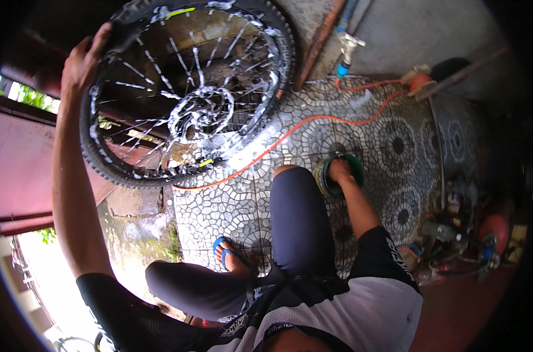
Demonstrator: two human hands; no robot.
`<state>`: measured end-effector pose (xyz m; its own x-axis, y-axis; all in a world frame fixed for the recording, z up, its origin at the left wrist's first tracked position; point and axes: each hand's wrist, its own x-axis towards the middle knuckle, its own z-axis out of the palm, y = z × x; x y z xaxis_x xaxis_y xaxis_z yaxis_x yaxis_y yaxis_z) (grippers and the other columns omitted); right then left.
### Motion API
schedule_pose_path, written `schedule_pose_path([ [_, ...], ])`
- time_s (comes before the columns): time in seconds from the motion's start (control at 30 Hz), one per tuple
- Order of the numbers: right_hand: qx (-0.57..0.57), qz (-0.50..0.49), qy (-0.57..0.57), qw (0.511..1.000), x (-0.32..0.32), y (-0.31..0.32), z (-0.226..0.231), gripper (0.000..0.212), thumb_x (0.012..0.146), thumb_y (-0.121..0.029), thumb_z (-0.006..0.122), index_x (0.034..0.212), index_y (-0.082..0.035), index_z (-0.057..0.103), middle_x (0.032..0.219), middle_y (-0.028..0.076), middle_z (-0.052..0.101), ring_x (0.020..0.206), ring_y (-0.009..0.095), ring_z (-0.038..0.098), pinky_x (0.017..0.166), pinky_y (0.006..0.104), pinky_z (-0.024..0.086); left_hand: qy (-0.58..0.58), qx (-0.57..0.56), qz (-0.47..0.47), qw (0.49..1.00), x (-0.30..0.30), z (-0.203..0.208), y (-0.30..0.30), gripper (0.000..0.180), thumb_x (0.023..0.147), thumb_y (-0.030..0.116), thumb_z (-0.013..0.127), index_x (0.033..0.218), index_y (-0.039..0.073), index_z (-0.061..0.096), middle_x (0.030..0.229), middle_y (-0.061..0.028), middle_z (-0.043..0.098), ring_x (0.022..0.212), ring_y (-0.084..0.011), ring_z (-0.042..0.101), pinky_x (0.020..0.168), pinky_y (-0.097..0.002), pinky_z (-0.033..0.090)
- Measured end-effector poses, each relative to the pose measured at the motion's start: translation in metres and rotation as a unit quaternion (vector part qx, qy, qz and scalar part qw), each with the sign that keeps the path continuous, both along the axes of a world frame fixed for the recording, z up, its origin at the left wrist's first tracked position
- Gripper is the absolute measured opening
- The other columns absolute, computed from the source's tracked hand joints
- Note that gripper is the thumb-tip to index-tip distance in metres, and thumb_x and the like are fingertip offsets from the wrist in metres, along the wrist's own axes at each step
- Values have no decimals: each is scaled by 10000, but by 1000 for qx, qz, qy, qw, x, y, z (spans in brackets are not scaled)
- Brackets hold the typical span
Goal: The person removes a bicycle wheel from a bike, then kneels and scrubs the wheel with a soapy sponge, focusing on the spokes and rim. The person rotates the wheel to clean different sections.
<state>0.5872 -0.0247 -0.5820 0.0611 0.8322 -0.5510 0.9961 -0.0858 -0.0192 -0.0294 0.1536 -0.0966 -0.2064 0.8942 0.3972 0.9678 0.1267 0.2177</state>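
1. Sprawling under everything was the patterned tile floor [390, 182], with a patch of white suds [246, 151] on it.
2. Next biggest was the bicycle wheel [202, 115], up at the top left, foam streaked over its spokes [198, 66] and disc [228, 111]. The left hand [81, 66] was wrapped over the upper left edge of the tyre [286, 56], so yeah, holding it. Couldn't tell if the bottom edge rested on anything.
3. My two cents on soaping that thing well: a firm hold on the tyre mattered, since suds probably made it slippery. Going spoke by spoke and turning the wheel a bit at a time seemed smarter than random swipes, with extra care round the disc, where grime likely hid.
4. An orange hose [313, 117] snaked over the tiles from a reel [419, 82] to near the wheel's lower edge. Keeping feet out of that loop looked wise.
5. Container time: a green bucket [359, 169] stood on the tiles just beside the right knee. The right hand [340, 170] was down inside it, so no clue whether it was spread or gripping something. Contents? Couldn't make them out either.
6. Smaller still, a bottle [445, 232] lay in the clutter [489, 234] off to the right; couldn't see what was in it.
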Motion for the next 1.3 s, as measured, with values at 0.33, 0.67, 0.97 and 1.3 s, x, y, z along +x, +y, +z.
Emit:
schedule_pose_path([
  [0.33,-70,171,-46,982,-6,11,-36,445,1007,-290,606,1418,-125,652,1519,138,582,1439,342,503,1249,479,306,-17,-18,-6,1000,93,14,-111,859,788,768,763,1144,-11,697,815,-197,730,741,-289,747,713,-425,571],
  [0.67,-12,45,53,998,13,36,143,342,843,-147,748,1180,-94,722,1114,201,748,1100,419,693,943,500,554,23,121,-76,989,127,-3,-170,797,648,569,949,1164,22,686,979,-155,740,901,-336,757,777,-421,604],
  [0.97,205,159,440,860,-115,128,306,643,852,85,639,1434,-181,583,1183,179,730,1012,374,735,829,471,591,73,142,-65,985,111,-2,-135,804,655,683,890,1080,28,695,922,-146,724,869,-360,738,748,-448,600],
  [1.3,158,451,336,812,-278,148,337,603,843,37,636,1383,-229,622,1272,136,691,1114,376,688,914,487,580,38,86,-30,995,118,8,-116,725,751,616,866,1164,46,695,955,-181,733,893,-370,737,770,-463,578],
])
